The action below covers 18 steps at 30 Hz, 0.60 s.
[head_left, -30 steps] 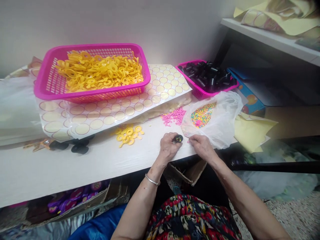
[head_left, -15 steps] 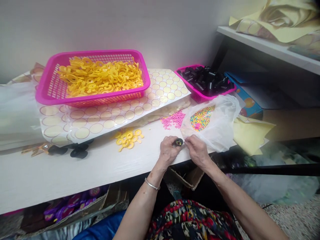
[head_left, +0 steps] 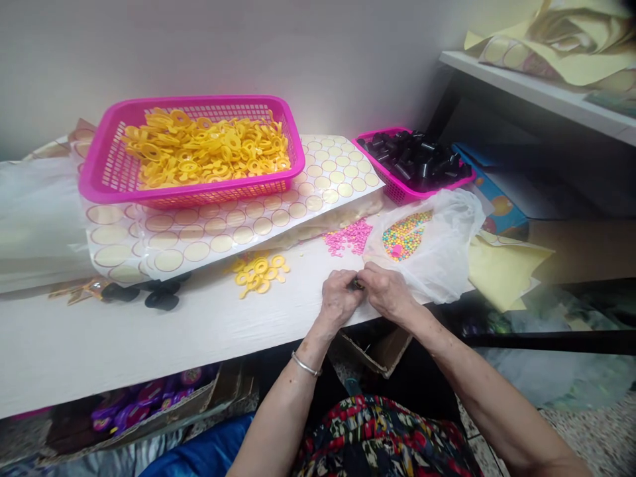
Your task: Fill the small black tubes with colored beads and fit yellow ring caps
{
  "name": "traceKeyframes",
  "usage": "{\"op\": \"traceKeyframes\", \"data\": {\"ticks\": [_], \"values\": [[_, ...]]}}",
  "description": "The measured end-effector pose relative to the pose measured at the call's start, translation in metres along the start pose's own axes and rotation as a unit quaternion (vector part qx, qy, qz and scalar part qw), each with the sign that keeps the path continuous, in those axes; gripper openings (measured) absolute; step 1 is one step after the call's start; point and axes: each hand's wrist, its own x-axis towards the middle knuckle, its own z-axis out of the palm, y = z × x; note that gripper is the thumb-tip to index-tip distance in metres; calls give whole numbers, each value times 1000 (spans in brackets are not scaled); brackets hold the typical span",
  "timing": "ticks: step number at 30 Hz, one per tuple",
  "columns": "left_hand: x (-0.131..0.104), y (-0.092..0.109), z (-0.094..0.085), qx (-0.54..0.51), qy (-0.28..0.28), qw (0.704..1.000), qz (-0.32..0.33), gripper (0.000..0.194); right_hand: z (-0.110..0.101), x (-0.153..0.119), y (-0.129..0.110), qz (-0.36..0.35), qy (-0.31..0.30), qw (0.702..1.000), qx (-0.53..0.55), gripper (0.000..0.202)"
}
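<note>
My left hand (head_left: 340, 297) is closed around a small black plastic tube (head_left: 356, 283) near the front edge of the table. The fingers of my right hand (head_left: 390, 291) are bent and pressed together over the tube's open end; whatever they pinch is hidden. Just beyond my hands lie loose pink beads (head_left: 354, 236). A white plastic bag (head_left: 444, 228) right behind my right hand holds multicoloured beads (head_left: 407, 232) and a pink piece. Left of my left hand, yellow plastic rings with tabs (head_left: 261, 270) form a small pile.
A pink basket (head_left: 89, 179) of yellow rings rests on sticker sheets (head_left: 199, 250). Behind the bag, a smaller pink basket (head_left: 397, 192) holds black tubes. Black pieces (head_left: 161, 300) lie at left. A shelf (head_left: 536, 86) juts out at right, above yellow paper (head_left: 507, 271).
My right hand has moved left against my left hand, and its fingers now cover most of the black tube's open end. The whole view has shifted slightly.
</note>
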Motion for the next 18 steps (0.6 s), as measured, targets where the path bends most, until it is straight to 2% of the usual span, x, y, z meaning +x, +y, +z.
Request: {"op": "traceKeyframes", "data": {"ticks": [4,10,14,18], "values": [[0,-1,0,0,2,1000,5,16,0,0,-1,14,-6,1000,2,21],[-1,-2,1,0,4,1000,12,19,10,-3,-3,66,49,995,60,20],[-1,-3,2,6,9,1000,1,20,14,-1,-2,93,82,977,172,18],[-2,-6,3,3,14,1000,1,17,13,-3,3,97,104,930,338,13]]}}
